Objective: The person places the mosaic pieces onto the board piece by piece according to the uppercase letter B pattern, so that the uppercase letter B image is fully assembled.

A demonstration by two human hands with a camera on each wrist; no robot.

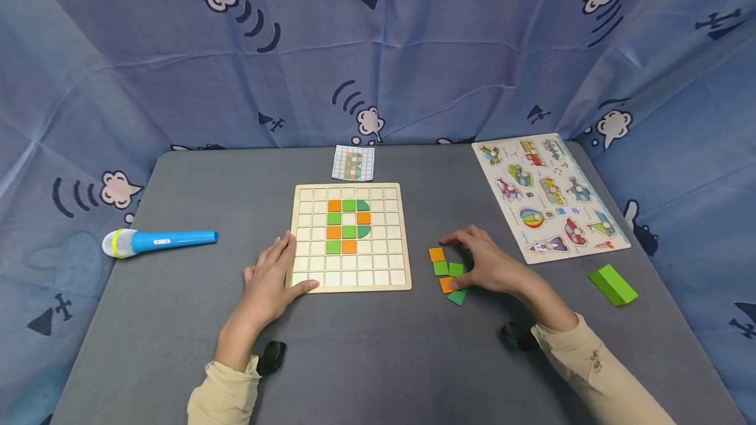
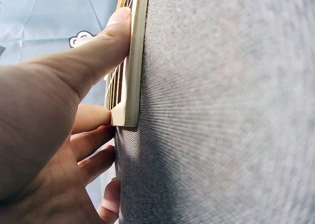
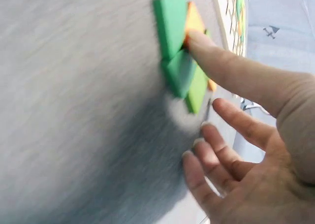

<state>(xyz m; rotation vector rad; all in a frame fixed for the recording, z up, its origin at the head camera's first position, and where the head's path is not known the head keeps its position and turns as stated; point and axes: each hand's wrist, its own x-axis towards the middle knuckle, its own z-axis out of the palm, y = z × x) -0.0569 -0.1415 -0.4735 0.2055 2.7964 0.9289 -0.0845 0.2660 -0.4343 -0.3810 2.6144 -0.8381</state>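
Note:
A square wooden grid board (image 1: 384,261) lies on the table, with orange, green and rounded dark green tiles (image 1: 349,232) set in its middle cells. My left hand (image 1: 267,287) rests at the board's near left corner, fingers along the left side and thumb (image 2: 115,34) straight across the front rim. To the right, my right hand (image 1: 487,264) hovers with spread fingers over a small group of loose tiles (image 1: 440,268). Its thumb (image 3: 216,56) touches an orange tile (image 3: 194,18) beside two dark green pieces (image 3: 171,24) and a light green tile (image 3: 197,93).
A small pattern card (image 1: 353,163) lies behind the board. On the left is a blue toy microphone (image 1: 171,239). A picture puzzle board (image 1: 552,199) and a green block (image 1: 613,285) lie on the right. A patterned curtain (image 1: 413,51) hangs behind the table.

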